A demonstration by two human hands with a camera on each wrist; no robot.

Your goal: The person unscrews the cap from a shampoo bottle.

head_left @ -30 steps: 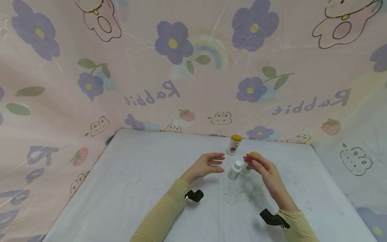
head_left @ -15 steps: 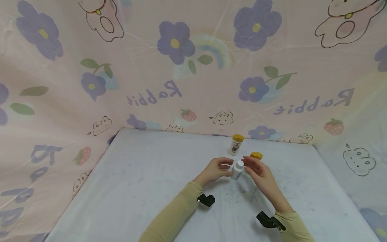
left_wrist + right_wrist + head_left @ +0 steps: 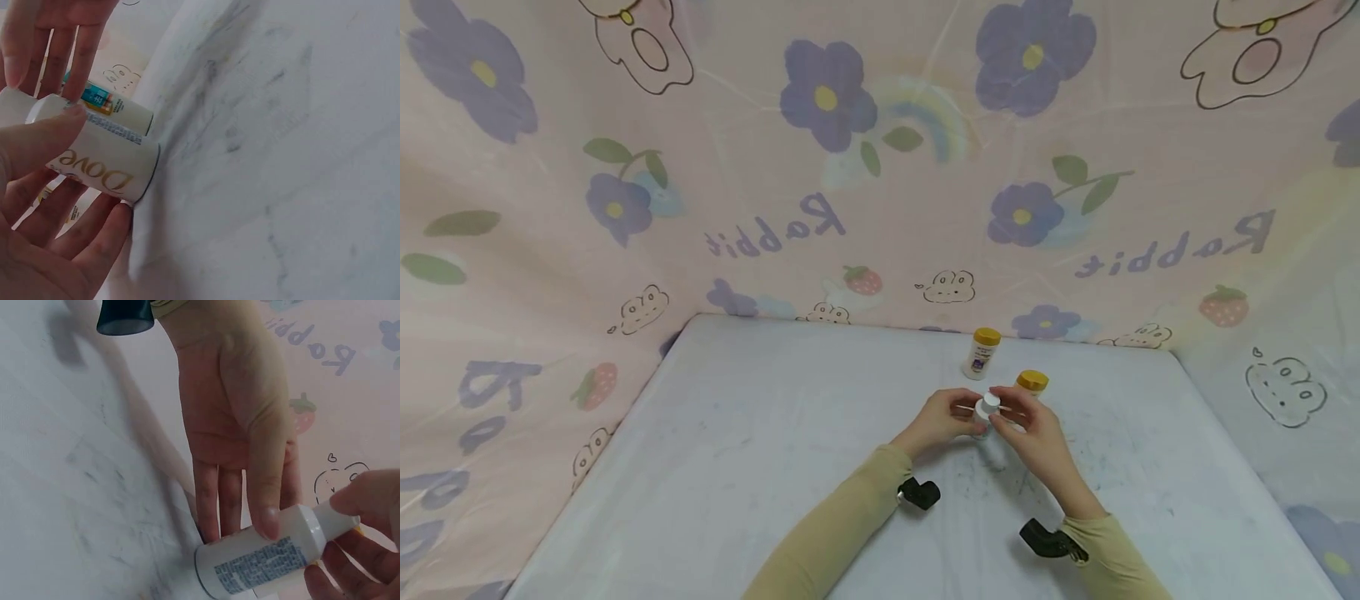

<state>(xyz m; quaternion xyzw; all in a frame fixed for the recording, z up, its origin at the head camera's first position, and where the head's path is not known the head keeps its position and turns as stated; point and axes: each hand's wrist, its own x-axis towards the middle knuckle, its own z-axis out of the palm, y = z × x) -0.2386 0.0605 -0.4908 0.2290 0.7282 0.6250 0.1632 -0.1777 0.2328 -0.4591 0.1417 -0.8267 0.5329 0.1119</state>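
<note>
A small white Dove bottle (image 3: 982, 414) with a white cap (image 3: 991, 402) is between my two hands, upright over the table. My left hand (image 3: 942, 417) grips the body, with its thumb across the front near the shoulder in the left wrist view and its fingers behind. With the thumb and fingers of my right hand (image 3: 1032, 423) I pinch the cap, as the right wrist view shows. Gold lettering on the bottle (image 3: 112, 159) faces the left wrist camera. Blocks of fine print on the bottle (image 3: 262, 565) show in the right wrist view.
Two white bottles with yellow lids stand close by: one bottle (image 3: 981, 356) behind my hands, another with its lid (image 3: 1032, 381) just beyond my right hand, its lower part hidden. The white tabletop (image 3: 760, 433) meets a patterned curtain (image 3: 917, 217) at the back.
Both hands have come together from either side onto the white bottle. The left moved right and took its body; the right moved left and in to its cap.
</note>
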